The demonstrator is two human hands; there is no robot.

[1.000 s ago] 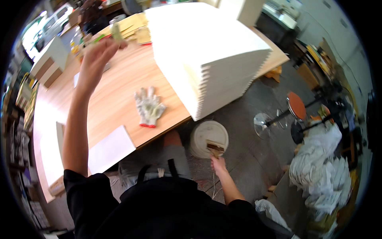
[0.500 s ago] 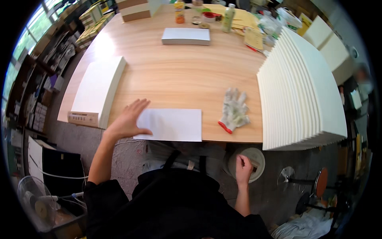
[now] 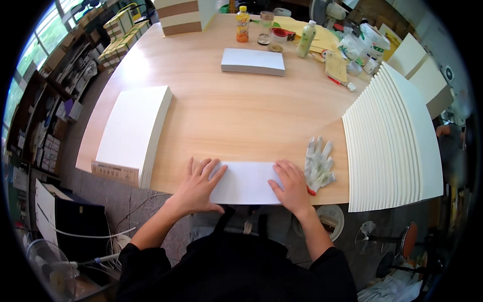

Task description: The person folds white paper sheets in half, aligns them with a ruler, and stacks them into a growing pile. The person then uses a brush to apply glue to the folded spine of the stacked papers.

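Observation:
A white rectangular sheet of paper (image 3: 246,183) lies flat at the near edge of the wooden table (image 3: 241,121). My left hand (image 3: 200,183) rests at its left end, fingers spread, thumb toward the near edge. At the other end, my right hand (image 3: 291,185) lies over the sheet's right side with its fingers stretched out. Neither hand grips anything. Just right of my right hand is a pale work glove (image 3: 319,163) with a red cuff. Whether the paper is one sheet or a thin pile, I cannot tell.
A tall white stack (image 3: 133,126) lies at the left, and a large fanned stack of white boards (image 3: 387,146) at the right. Farther back are a smaller white stack (image 3: 252,61), an orange drink bottle (image 3: 242,24) and a green bottle (image 3: 306,39). Below the edge stands a bucket (image 3: 338,219).
My right hand has risen from beside the table onto the sheet's right end, and its fingers have opened out. My left hand stays at the left end. The view has shifted.

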